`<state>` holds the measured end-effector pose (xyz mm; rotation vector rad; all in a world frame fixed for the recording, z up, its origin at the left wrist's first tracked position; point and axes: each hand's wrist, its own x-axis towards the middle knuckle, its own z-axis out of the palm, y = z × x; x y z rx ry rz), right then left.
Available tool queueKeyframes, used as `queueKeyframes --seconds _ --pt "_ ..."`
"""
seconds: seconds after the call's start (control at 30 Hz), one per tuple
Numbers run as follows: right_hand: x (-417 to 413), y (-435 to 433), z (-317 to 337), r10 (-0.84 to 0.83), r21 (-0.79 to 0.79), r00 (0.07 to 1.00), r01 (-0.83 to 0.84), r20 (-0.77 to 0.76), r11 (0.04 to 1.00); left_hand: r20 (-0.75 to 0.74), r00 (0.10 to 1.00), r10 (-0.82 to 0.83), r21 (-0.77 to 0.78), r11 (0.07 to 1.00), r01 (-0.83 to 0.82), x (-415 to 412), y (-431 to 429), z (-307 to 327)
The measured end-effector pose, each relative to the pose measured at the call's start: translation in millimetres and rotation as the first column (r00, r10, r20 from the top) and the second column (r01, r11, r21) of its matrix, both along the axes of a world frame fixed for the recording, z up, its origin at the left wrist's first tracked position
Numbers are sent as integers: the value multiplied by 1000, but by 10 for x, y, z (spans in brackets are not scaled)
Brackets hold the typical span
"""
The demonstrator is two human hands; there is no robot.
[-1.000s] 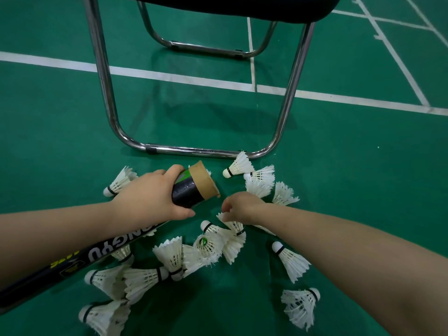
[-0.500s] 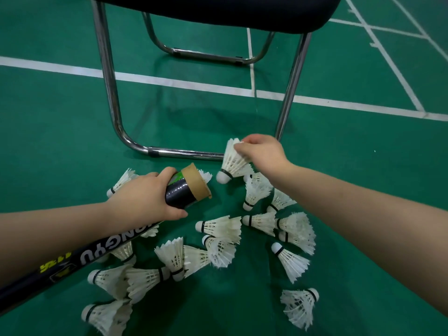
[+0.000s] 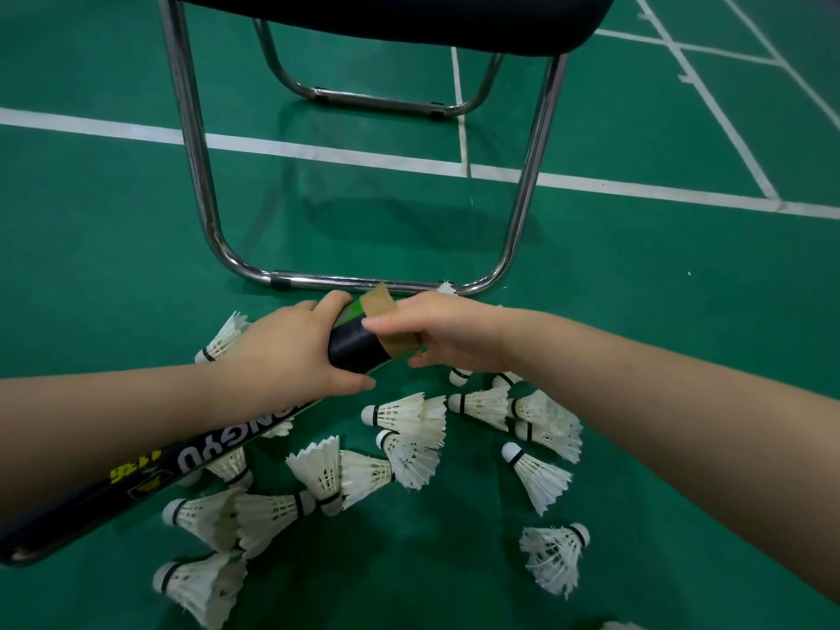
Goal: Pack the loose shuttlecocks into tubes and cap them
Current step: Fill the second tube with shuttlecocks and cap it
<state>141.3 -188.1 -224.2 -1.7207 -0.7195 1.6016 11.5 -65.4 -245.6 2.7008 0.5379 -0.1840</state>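
Note:
My left hand (image 3: 282,352) grips a long black shuttlecock tube (image 3: 359,352) just below its brown cardboard mouth, and the tube slants down to the lower left. At that mouth my right hand (image 3: 450,334) lies with its thumb across the rim. It holds a white shuttlecock (image 3: 446,288), of which only feather tips show above the knuckles. Several loose white shuttlecocks (image 3: 409,413) lie on the green floor below and to both sides of my hands. No cap is in view.
A chair stands right behind the tube, its chrome leg frame (image 3: 522,211) resting on the floor and its dark seat (image 3: 386,11) overhead. White court lines (image 3: 318,150) cross the green floor (image 3: 682,311) beyond.
My right hand picked a shuttlecock from beside the chair rail and carried it left to the tube's mouth. My left hand raised the tube's mouth toward it.

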Motion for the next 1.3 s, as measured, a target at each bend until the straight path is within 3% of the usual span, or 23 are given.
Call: queueKeyframes --seconds 0.1,0.2,0.3,0.4,0.5,0.57,0.63,0.73,0.9,1.07,1.2,1.3 --pt "-37 3 -49 95 27 987 -92 -131 995 32 997 -70 18 997 69 -40 -44 -23" --pt "-117 -1 -190 62 29 980 -58 -188 998 -11 993 -120 50 991 120 -68 -62 -47" --pt "-222 89 -317 -197 2 979 198 -54 980 -24 994 -105 69 992 106 -62 -16 -77" --pt "-225 175 -315 -494 43 864 493 93 869 -28 997 -68 72 995 70 -95 49 -121" --pt "-92 89 -407 -570 49 765 584 301 810 -29 1000 -5 36 999 6 -173 139 -142" --pt "-7 -49 -605 -512 -46 739 587 438 808 -37 999 4 22 1000 -4 -235 178 -144" --pt "3 -216 -826 -342 -213 777 511 528 833 -44 999 -13 31 999 15 -297 180 -152" --pt "-102 -449 -1035 -140 -405 845 385 517 829 -59 998 -33 38 999 35 -349 145 -160" --pt "-283 -493 -1159 -10 -520 858 320 514 792 -44 998 -48 18 999 49 -294 118 -150" --pt "-169 -409 -1115 -160 -344 830 386 534 856 -46 998 -46 36 998 47 -253 118 -153" --pt "33 -348 -878 -279 -107 618 511 735 853 -62 998 -23 37 999 25 -264 177 -163" --pt "150 -297 -610 -545 171 505 610 669 774 -78 997 -3 44 999 7 -277 207 -172"
